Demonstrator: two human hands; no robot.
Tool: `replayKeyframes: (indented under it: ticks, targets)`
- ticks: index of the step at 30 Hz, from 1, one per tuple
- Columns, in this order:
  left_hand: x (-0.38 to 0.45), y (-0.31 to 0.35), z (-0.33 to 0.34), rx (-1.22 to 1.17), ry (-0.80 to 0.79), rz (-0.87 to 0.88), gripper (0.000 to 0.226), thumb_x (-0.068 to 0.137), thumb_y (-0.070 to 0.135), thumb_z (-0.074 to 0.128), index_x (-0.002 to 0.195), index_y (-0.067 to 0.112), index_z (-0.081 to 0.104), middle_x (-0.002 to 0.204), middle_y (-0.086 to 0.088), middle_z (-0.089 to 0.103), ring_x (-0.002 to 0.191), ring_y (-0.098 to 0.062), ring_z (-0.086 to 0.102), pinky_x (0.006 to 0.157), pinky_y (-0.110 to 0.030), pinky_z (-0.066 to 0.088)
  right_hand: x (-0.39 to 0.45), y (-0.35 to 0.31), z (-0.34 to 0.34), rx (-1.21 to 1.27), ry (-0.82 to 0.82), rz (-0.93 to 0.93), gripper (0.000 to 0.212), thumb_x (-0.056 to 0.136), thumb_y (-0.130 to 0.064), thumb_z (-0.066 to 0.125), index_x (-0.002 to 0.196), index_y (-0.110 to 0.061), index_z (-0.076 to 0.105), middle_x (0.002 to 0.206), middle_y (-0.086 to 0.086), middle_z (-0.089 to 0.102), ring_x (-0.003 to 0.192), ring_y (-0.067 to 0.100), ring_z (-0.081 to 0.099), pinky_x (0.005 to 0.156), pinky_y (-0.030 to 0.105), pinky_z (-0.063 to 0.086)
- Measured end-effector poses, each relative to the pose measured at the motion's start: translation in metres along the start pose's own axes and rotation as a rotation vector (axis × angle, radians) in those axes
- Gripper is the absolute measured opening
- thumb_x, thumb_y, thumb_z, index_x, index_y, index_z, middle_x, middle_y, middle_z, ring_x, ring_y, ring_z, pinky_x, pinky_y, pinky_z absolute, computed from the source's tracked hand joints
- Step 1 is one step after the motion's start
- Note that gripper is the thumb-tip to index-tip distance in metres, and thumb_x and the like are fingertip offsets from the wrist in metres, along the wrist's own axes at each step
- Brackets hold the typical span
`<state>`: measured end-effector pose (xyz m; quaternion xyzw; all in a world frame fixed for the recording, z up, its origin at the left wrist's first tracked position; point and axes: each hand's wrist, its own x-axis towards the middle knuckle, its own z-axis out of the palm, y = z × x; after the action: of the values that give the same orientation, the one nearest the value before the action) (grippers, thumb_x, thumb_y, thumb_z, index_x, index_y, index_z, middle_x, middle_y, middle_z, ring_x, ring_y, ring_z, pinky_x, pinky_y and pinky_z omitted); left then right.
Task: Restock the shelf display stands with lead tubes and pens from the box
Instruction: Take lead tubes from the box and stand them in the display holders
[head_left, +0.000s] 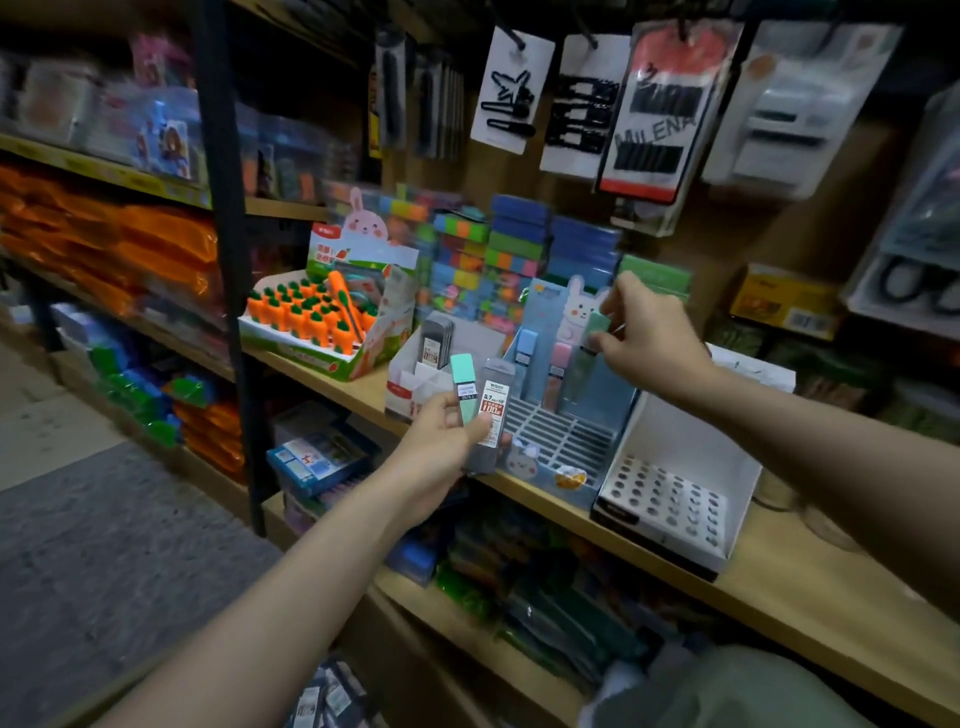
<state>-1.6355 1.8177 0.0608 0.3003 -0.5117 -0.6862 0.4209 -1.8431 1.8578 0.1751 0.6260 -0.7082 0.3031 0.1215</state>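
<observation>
Head view, centre frame: two lead tubes (478, 402) are gripped by the left hand (441, 441), a green tube (592, 332), apparently, pinched by the right hand (649, 332); vertical seating in the blue stand (566, 441) is advised.

I count two lead tubes in my left hand (441, 431): one mint green tube (463, 385) and one grey tube (492, 410). My right hand (649, 332) pinches one more green tube (592, 332) at the blue bunny stand (566, 415). In that stand two tubes already stand upright, one blue tube (525, 358) and one pink tube (557, 371). So that makes five pastel or grey tubes I can tell apart, plus a small pack of dark tubes (437, 340) in the white stand (415, 384) to the left; their number is unclear. Display stands on this shelf (779, 587): four, counting the carrot box (332, 322) far left and the white holed stand (675, 499) near right. Two hands.
</observation>
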Motion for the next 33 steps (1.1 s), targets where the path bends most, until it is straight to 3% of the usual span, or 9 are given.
replayKeyframes:
  ticks: [4,7,11,16,19,22,28,33]
  targets:
    - [0.015,-0.008,-0.001,0.014,-0.033,0.009,0.03,0.097,0.006,0.051,0.126,0.014,0.049,0.106,-0.005,0.073,0.091,-0.016,0.072,0.072,-0.028,0.057,0.012,0.006,0.012,-0.151,-0.11,0.002,0.023,0.079,-0.011,0.072,0.091,-0.012,0.052,0.088,0.012,0.062,0.083,0.032,0.061,0.066,0.036,0.049]
    - [0.023,-0.017,-0.005,-0.008,-0.05,-0.027,0.03,0.098,0.005,0.05,0.126,0.014,0.049,0.109,-0.007,0.072,0.092,-0.018,0.072,0.078,-0.033,0.055,0.016,0.012,0.017,-0.191,-0.147,0.029,0.033,0.079,-0.011,0.073,0.107,-0.008,0.055,0.093,0.013,0.063,0.084,0.03,0.059,0.064,0.032,0.043]
    - [0.031,-0.027,-0.006,-0.005,-0.01,-0.082,0.027,0.099,0.007,0.048,0.124,0.016,0.048,0.111,-0.007,0.069,0.089,-0.014,0.072,0.076,-0.031,0.057,0.015,0.02,0.022,-0.219,-0.15,0.037,0.027,0.078,-0.009,0.073,0.082,-0.018,0.048,0.079,0.002,0.055,0.074,0.021,0.048,0.056,0.029,0.032]
    - [0.036,-0.027,-0.003,0.085,0.019,-0.085,0.027,0.098,0.01,0.05,0.124,0.017,0.048,0.11,-0.006,0.068,0.087,-0.011,0.072,0.073,-0.029,0.058,0.013,0.025,0.025,-0.239,-0.118,0.041,0.034,0.079,-0.002,0.068,0.075,-0.023,0.042,0.077,-0.002,0.051,0.075,0.021,0.05,0.058,0.03,0.038]
    - [0.035,-0.028,-0.006,0.077,0.022,-0.109,0.027,0.098,0.011,0.051,0.124,0.018,0.048,0.112,-0.004,0.068,0.087,-0.01,0.072,0.072,-0.029,0.058,0.012,0.025,0.025,-0.207,-0.096,0.045,0.043,0.081,0.001,0.067,0.07,-0.027,0.036,0.071,-0.01,0.041,0.068,0.015,0.045,0.048,0.022,0.029]
    - [0.034,-0.028,-0.007,0.068,0.023,-0.114,0.028,0.098,0.011,0.051,0.125,0.016,0.047,0.113,-0.005,0.067,0.089,-0.011,0.072,0.079,-0.033,0.058,0.012,0.025,0.027,-0.21,-0.093,0.052,0.04,0.081,0.002,0.064,0.072,-0.026,0.037,0.072,-0.008,0.042,0.071,0.018,0.047,0.048,0.02,0.028]
    - [0.033,-0.028,-0.005,0.074,0.036,-0.125,0.028,0.097,0.011,0.052,0.124,0.018,0.047,0.113,-0.006,0.067,0.093,-0.014,0.071,0.086,-0.038,0.057,0.011,0.024,0.033,-0.243,-0.123,0.15,0.019,0.082,0.003,0.061,0.087,-0.012,0.051,0.091,0.014,0.058,0.083,0.031,0.056,0.063,0.035,0.043]
    - [0.031,-0.027,-0.005,0.077,0.035,-0.124,0.025,0.097,0.01,0.052,0.121,0.019,0.048,0.113,-0.005,0.067,0.092,-0.013,0.071,0.087,-0.038,0.057,0.005,0.02,0.045,-0.239,-0.029,0.194,0.016,0.084,0.002,0.063,0.093,-0.01,0.06,0.093,0.012,0.06,0.087,0.032,0.059,0.073,0.039,0.052]
